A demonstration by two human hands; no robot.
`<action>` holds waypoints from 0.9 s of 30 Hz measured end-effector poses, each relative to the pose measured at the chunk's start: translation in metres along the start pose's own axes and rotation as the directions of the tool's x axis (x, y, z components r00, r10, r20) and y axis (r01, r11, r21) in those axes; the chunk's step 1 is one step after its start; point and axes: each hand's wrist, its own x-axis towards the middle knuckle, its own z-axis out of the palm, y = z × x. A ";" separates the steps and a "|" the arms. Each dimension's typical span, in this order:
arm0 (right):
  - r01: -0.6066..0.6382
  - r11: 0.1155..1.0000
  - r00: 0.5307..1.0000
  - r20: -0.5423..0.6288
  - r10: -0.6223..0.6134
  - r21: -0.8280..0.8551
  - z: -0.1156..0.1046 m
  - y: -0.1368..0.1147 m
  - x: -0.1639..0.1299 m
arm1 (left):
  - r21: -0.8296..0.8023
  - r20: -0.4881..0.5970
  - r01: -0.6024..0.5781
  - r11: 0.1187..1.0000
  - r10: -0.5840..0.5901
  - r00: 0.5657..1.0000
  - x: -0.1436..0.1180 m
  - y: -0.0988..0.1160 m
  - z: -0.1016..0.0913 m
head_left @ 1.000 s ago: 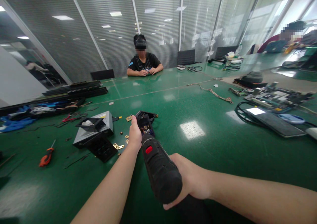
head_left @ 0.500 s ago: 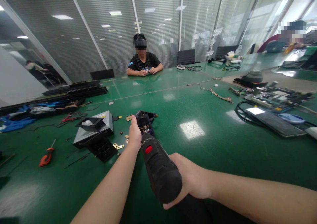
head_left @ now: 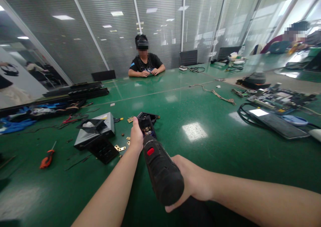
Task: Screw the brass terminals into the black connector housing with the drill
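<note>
In my right hand is a black power drill with a red switch on top. Its front end points away from me at a black plastic housing with metal terminals inside; the drill's tip is hidden. My left hand grips that housing from its left side, thumb up. Right behind it lies another black part. Brass-coloured plates and small screws are scattered left of the housing. A black panel leans by a grey metal box, on which a black frame rests.
An orange-handled screwdriver lies at the left. Blue gloves and red pliers are behind it. On the right are a circuit board and a black flat device with cable. A person sits opposite.
Both my hands, the drill and the housing hold nearly the same position. At the far left, behind the table, part of a person has come into view.
</note>
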 end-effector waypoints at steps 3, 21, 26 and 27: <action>-0.002 1.000 1.000 -0.011 0.002 0.001 0.000 0.000 0.000 | 0.011 -0.010 0.004 1.000 -0.004 1.000 -0.001 0.001 0.000; -0.022 1.000 1.000 -0.001 0.022 -0.004 0.000 0.001 0.001 | 0.022 -0.037 0.030 0.999 -0.030 0.999 -0.004 0.004 0.002; -0.006 1.000 1.000 0.003 0.006 0.002 0.001 0.000 0.000 | -0.004 -0.013 0.020 1.000 -0.020 1.000 -0.001 0.002 0.002; -0.006 1.000 1.000 0.005 0.006 -0.002 0.000 0.000 0.000 | -0.004 -0.013 0.021 1.000 -0.021 1.000 0.000 0.002 0.002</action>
